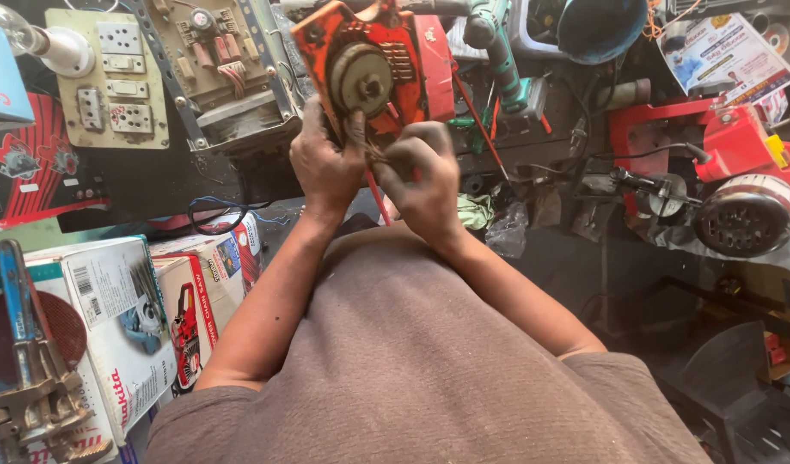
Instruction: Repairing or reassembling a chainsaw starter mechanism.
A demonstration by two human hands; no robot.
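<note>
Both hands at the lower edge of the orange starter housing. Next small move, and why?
Probably keep the left hand bracing the orange housing and let the right hand work at the lower edge under the round pulley. Its fingers are pinched there beside the left thumb; what they grip is too small to tell.

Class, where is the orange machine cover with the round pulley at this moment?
The orange machine cover sits top centre in the head view, gripped by the left hand and right hand, beside the beige switchboard.
</note>
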